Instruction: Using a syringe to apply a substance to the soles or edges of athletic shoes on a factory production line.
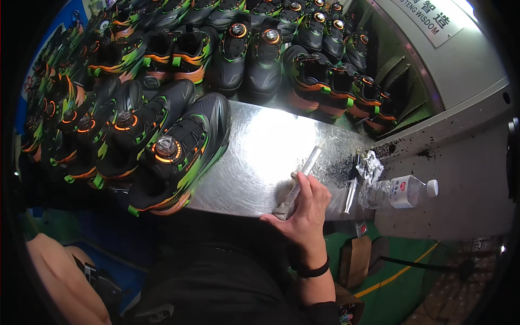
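My right hand (306,203), with a black band at its wrist, is closed around a slender whitish rod (311,158). A crumpled grey wrap (284,208) shows at the rod's lower end, by my thumb. The hand rests over the front part of a shiny metal tabletop (238,176). Left of it stands the nearest black shoe (187,143), with green and orange trim and a clear round dial. No left hand shows; bare skin of a limb appears at the lower left, and I cannot tell which limb.
Rows of similar shoes (265,59) fill the back and left. Right of my hand lie a syringe-like tube (351,195), crumpled white tissue (371,167) and a clear plastic bottle (403,192) on its side. Black crumbs (338,162) dot the metal. A grey machine housing (460,70) rises at right.
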Available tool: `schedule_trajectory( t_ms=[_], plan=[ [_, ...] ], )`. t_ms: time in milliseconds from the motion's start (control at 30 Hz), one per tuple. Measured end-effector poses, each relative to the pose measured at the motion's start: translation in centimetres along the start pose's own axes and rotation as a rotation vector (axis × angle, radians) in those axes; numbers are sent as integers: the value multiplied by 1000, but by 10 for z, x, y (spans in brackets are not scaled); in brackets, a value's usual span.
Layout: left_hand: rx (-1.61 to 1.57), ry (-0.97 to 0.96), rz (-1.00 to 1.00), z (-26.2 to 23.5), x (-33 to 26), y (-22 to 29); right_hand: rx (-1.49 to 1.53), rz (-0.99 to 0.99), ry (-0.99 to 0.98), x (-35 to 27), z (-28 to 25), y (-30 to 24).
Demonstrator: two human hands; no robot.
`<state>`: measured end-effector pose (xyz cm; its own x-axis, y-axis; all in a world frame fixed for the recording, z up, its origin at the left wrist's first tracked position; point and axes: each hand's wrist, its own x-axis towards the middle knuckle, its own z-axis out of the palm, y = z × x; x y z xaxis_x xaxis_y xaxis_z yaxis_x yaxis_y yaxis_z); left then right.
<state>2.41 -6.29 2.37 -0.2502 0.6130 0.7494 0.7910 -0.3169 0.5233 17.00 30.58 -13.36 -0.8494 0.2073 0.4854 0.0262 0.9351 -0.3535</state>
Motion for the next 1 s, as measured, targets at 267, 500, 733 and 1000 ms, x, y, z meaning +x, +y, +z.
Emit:
schedule_trajectory(
  t_ms=[267, 500, 733, 1000],
  plan=[
    [-19, 31, -46, 1, -1, -3, -23, -12, 5, 1, 0, -1],
    [-43, 42, -89, 6, 1, -7, -11, -7, 7, 0, 1, 1],
    [-67, 47, -127, 12, 7, -12, 4, 3, -10, 0, 1, 1],
    [-79, 60, -170, 17, 13, -11, 1, 6, -6, -1, 0, 1]
  ],
)
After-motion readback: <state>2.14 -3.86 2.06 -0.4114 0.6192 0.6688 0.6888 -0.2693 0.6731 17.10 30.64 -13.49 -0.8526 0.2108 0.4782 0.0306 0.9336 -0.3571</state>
